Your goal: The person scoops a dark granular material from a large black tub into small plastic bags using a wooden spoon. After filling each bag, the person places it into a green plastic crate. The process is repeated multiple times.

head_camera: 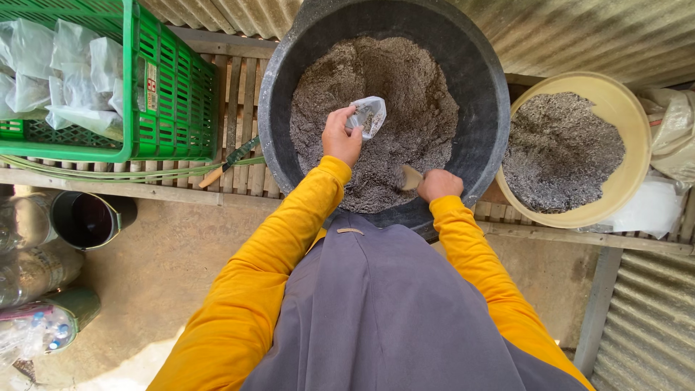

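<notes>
The left hand (342,137) grips a small clear plastic bag (368,114) by its mouth and holds it over the grey soil (384,87) in the big black tub (289,94). The bag hangs above the middle of the heap, mouth tilted toward the person, and only a little dark soil shows inside it, so this bag looks to be at the start of its filling rather than near the end. The right hand (439,184) is closed around a small pale scoop (410,177), whose end rests on the soil at the near edge of the tub, just below and to the right of the bag; whether the scoop carries soil cannot be told. The tub is well filled, so plenty of material is left. On the slatted wooden bench (239,101) to the left stands a green plastic crate (174,94) holding a pile of clear bags (72,72) that look plump and whitish; they seem to be bags already packed, though their contents cannot be made out, and the crate is not full. To the right, touching the tub's side, a cream-coloured basin (630,108) holds more grey soil, apparently untouched. Judged from this, a good share of bags is done, one is in hand and barely begun, and much soil remains to be bagged.
</notes>
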